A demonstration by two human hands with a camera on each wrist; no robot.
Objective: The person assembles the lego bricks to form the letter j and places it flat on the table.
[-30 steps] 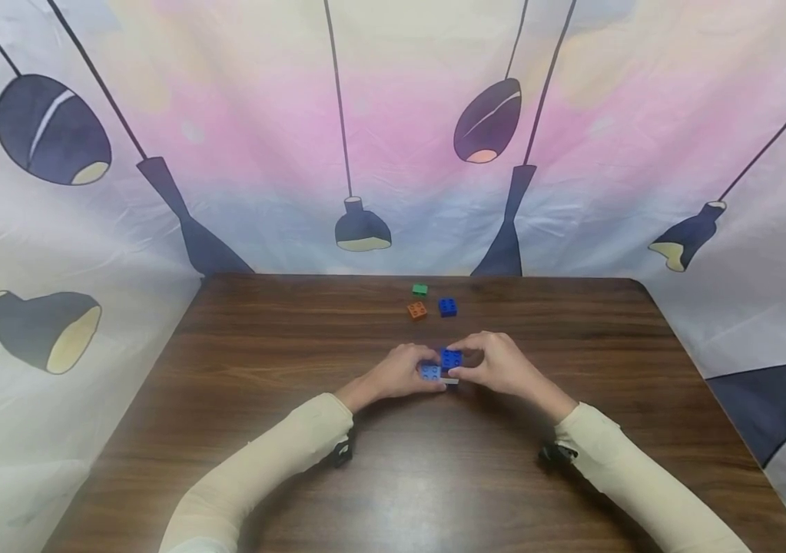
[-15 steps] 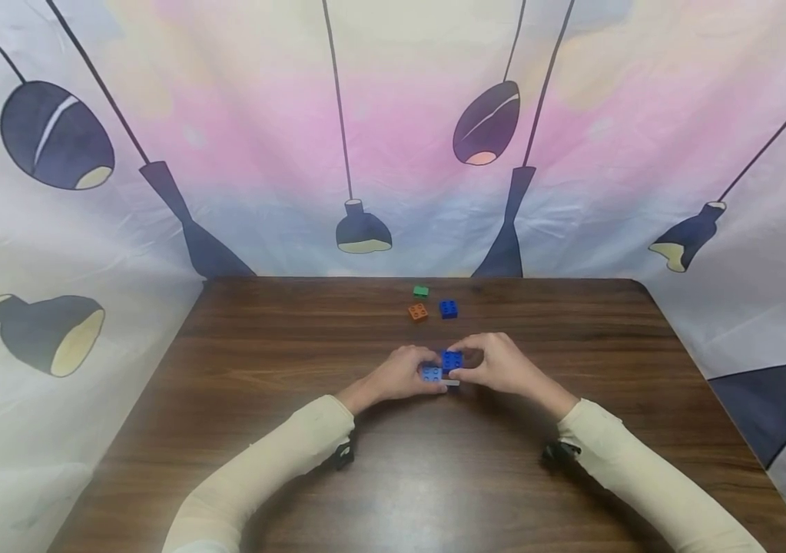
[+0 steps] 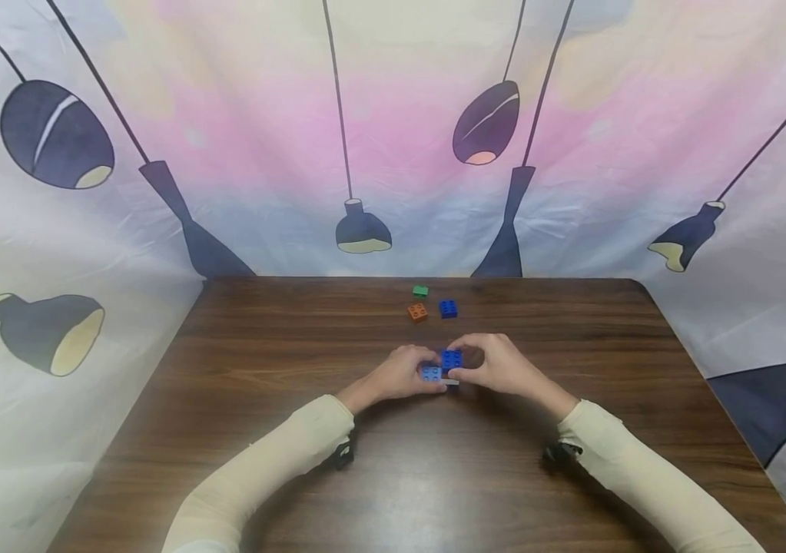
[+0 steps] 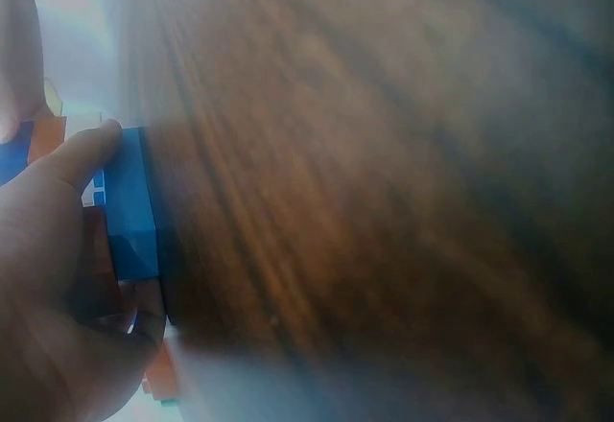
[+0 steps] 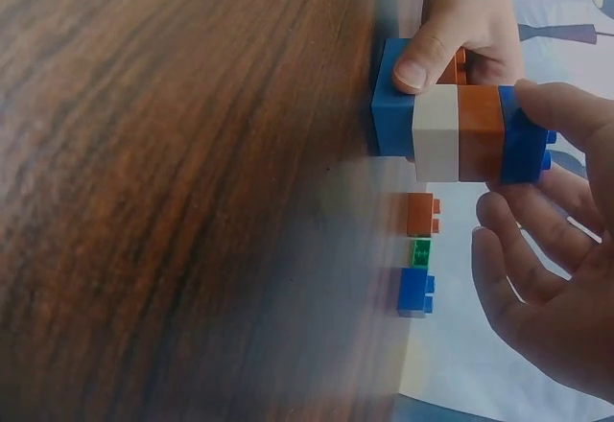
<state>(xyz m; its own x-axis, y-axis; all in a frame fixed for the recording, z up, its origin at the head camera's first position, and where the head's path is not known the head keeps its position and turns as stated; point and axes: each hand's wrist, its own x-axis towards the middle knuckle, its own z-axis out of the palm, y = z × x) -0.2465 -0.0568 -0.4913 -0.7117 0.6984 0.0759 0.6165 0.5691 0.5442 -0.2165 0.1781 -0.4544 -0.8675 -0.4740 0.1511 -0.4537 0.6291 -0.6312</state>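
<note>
My left hand (image 3: pixel 402 372) grips the left side of a small stack of toy building bricks, its thumb on the blue bottom brick (image 5: pixel 391 120). On that brick a white brick (image 5: pixel 436 134), an orange brick (image 5: pixel 480 134) and a dark blue brick (image 5: pixel 523 139) form a column. My right hand (image 3: pixel 499 365) pinches the dark blue top brick between thumb and fingers. A light blue brick (image 3: pixel 432 374) shows beside the left fingers, lower than the dark blue one. What lies beneath it is mostly hidden by the left hand.
Beyond the hands, a loose orange brick (image 3: pixel 417 312), a green brick (image 3: pixel 420 292) and another blue brick (image 3: pixel 448 309) lie on the wooden table (image 3: pixel 282 346). A printed cloth (image 3: pixel 261 153) hangs behind the table's far edge.
The head view shifts very slightly. Both hands keep their places on the brick stack, and the loose bricks stay where they were.
</note>
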